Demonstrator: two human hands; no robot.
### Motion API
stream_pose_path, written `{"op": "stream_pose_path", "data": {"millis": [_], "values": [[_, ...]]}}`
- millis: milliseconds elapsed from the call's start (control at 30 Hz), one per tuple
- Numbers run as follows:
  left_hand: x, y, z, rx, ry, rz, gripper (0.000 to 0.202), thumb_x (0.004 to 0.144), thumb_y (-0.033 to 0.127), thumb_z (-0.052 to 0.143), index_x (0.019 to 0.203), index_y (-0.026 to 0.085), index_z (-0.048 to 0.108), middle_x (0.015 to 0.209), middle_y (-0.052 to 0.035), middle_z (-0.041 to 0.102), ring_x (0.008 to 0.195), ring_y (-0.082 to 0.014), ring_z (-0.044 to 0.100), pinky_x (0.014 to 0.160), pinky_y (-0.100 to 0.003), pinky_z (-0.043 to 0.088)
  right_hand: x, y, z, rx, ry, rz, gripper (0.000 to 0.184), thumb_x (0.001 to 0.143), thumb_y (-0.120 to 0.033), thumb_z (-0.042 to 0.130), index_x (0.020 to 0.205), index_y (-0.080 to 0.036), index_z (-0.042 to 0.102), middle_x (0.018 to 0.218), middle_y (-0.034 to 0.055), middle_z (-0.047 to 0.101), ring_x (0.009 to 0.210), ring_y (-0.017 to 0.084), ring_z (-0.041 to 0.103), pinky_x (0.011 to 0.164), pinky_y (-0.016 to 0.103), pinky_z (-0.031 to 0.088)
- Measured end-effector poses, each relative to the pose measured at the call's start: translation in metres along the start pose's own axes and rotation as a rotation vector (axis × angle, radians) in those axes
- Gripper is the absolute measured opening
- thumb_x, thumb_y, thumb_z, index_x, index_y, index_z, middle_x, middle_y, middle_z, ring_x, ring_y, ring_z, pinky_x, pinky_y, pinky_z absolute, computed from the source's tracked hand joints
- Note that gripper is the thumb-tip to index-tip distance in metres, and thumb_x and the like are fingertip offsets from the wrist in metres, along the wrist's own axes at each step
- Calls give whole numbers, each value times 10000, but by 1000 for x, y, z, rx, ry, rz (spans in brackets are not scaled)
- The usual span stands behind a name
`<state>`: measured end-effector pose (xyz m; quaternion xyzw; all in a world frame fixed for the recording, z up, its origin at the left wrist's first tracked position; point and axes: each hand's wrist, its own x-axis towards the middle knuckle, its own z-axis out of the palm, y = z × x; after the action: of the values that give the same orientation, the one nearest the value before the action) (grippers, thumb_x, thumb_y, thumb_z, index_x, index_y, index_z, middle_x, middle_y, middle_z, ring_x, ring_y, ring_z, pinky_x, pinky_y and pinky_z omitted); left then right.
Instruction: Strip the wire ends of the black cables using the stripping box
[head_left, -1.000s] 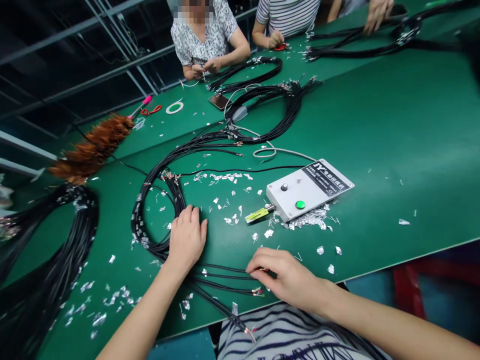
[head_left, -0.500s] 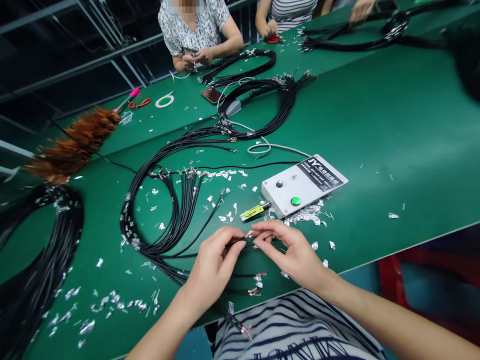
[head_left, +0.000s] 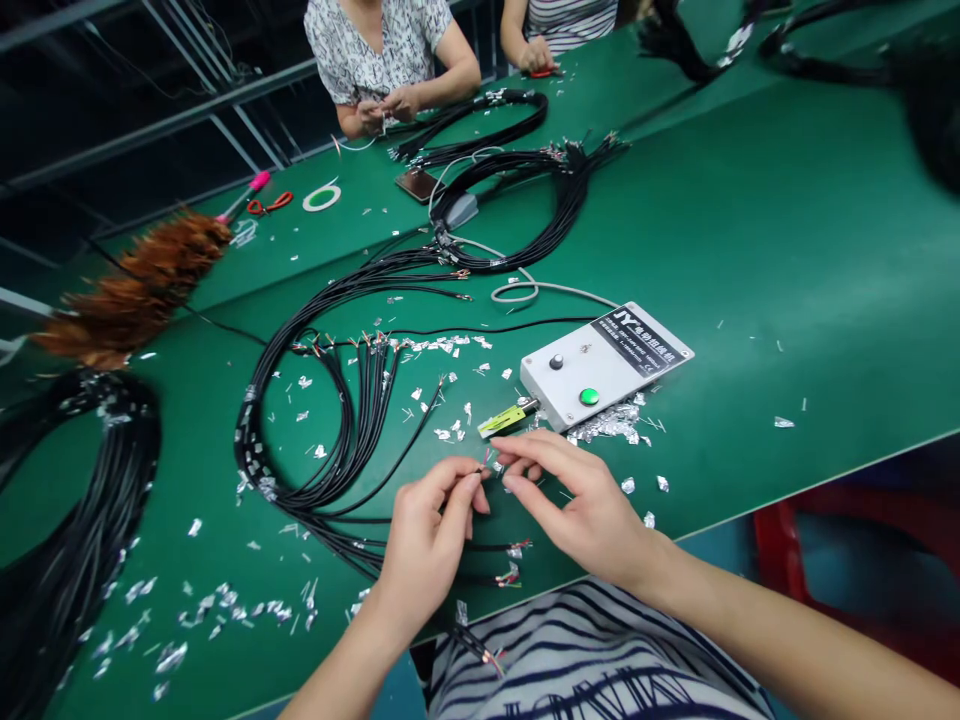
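left hand (head_left: 429, 540), right hand (head_left: 581, 505) pinching cable end (head_left: 486, 467)

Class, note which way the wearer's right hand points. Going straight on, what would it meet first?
Probably the stripped end of the thin black cable pinched in the left hand, just ahead of the fingers of the right hand; depth is unclear.

Over the green felt-topped table (head_left: 787, 250), the left hand (head_left: 431, 535) pinches a thin black cable (head_left: 480, 470) near its end, and the right hand (head_left: 585, 505) closes thumb and forefinger on the stripped tip. Just beyond the fingertips lies a flat white control box with a green button (head_left: 600, 362), with silver foil scraps (head_left: 615, 425) heaped against its near edge. A looped bundle of black cables (head_left: 352, 430) lies to the left.
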<state>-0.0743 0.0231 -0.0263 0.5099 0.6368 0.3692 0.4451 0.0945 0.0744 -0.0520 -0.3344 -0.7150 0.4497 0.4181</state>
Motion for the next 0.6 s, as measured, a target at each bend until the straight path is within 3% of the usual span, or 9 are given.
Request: {"op": "stream_pose_path", "data": {"millis": [167,367,500,600], "values": [[-3,0,1,42,9,6,260,959,359,492,851,167,630,648,17,560,504,-86,472,488,-207,381,1,-3,2,-51,-2,-23,256,923,-154,560,1161,-204,638,1007,70,678,814,154,661,782,323,598],[-3,-2,4,-9,55,-15,260,958,375,495,859,167,615,656,13,565,512,-93,479,478,-207,382,-8,1,3,-185,-7,-258,318,930,-84,495,1183,-213,637,1028,83,718,955,201,679,829,362,590],[-2,-2,5,-22,67,-24,249,951,380,507,873,168,612,652,14,572,502,-93,481,474,-207,385,-7,2,4,-3,41,-12,287,909,-141,560,1180,-205,630,988,71,704,795,155,682,737,312,601],[-2,-2,5,-2,68,-16,242,948,367,510,861,167,615,648,11,574,499,-95,482,469,-209,382,-1,1,6,159,42,215,204,859,-219,638,1060,-193,661,911,50,708,706,138,677,653,277,584]]}}
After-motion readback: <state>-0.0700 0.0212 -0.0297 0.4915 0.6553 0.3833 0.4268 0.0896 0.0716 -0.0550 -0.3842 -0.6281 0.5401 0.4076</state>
